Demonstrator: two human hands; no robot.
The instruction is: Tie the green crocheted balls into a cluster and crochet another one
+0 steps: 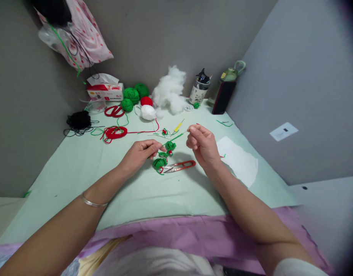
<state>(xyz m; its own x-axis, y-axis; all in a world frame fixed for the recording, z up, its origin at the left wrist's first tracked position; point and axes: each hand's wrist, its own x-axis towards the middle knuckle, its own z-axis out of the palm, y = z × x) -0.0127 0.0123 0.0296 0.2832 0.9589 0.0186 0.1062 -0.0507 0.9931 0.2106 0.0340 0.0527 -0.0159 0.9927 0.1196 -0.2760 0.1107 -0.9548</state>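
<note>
Between left hand (143, 151) and right hand (203, 145), a strand of green yarn (176, 137) runs slantwise over the worktop (121, 199). Right hand: thumb and forefinger pinched at the strand's far end, on what looks like a thin needle (185, 132), too small to confirm. Left hand: fingertips closed on the near end; can't tell if a piece is in there too. Just beside left hand's fingertips: small green pieces (159, 163) with red-and-white bits (170, 153); they look rounded, so shaping seems well on. Not finished, judging by loose red and green tails (161, 170); sewing looks under way, fastening and trimming probably left. Scissors (174, 168) lie between the hands, nearer the body, unused. Beyond the hands: yellow-handled hook (178, 126), small red-and-green piece (164, 131), then white stuffing (170, 92) and green yarn balls (131, 95). Right of right hand: white paper (240, 161).
</note>
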